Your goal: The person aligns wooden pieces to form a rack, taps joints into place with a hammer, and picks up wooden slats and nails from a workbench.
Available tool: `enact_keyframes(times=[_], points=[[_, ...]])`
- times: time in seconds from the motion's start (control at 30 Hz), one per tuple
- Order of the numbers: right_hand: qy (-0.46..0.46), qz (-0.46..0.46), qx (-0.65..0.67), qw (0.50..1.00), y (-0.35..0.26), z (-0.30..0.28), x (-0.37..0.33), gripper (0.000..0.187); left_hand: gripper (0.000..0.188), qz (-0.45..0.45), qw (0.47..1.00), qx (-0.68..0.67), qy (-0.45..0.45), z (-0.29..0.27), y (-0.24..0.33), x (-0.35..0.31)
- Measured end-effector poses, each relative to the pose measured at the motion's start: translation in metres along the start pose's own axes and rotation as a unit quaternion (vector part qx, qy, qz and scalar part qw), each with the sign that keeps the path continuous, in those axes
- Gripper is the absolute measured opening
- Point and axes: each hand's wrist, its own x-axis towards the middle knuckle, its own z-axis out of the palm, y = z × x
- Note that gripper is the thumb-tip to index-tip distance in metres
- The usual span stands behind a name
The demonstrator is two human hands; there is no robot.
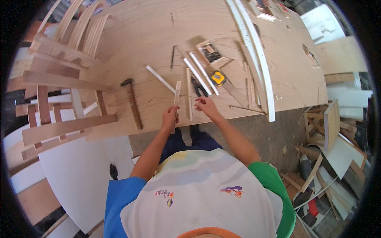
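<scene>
My left hand (170, 117) is closed around a thin light wooden strip (177, 92), which points away from me over the table's near edge. My right hand (205, 107) is a short way to the right, its fingers loosely bent and apart, with nothing visible in them. Between the hands another narrow wooden strip (189, 93) lies on the tabletop. Dark-handled pliers (198, 87) rest just beyond my right fingertips. Two white strips (197, 76) (204, 73) lie beside the pliers, and a third white strip (160, 79) slants toward the strip in my left hand.
A hammer (133, 104) lies left on the wooden table (135, 43). Right of the pliers are a yellow tape measure (218, 78) and a small wooden box of dark fasteners (210, 51). Long white-edged boards (258, 59) cross the right side. Wooden frames (67, 83) stack at left; offcuts (317, 174) litter the right floor.
</scene>
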Motion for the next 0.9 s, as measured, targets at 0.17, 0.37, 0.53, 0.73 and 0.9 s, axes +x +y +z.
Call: enact_keyframes(times=[0.17,0.37,0.53,0.73,0.9], points=[[0.068,0.088,0.045,0.993,0.043,-0.048,-0.061,0.027,0.019,0.061,0.990,0.092,-0.093,0.068,-0.016,0.015],[0.161,0.124,0.090,0.975,0.059,-0.055,-0.100,0.028,0.053,0.025,0.984,-0.022,-0.174,0.078,-0.019,0.044],[0.163,0.120,0.082,0.976,0.040,-0.036,-0.096,0.026,0.062,0.116,0.985,0.059,-0.114,0.051,-0.022,0.080],[0.123,0.097,0.016,0.987,0.019,-0.033,-0.063,0.024,0.053,0.154,0.975,0.153,-0.037,0.040,-0.004,0.083],[0.097,0.049,-0.004,0.994,0.005,-0.036,-0.027,0.024,0.051,0.201,0.965,0.168,-0.023,0.025,-0.005,0.098]])
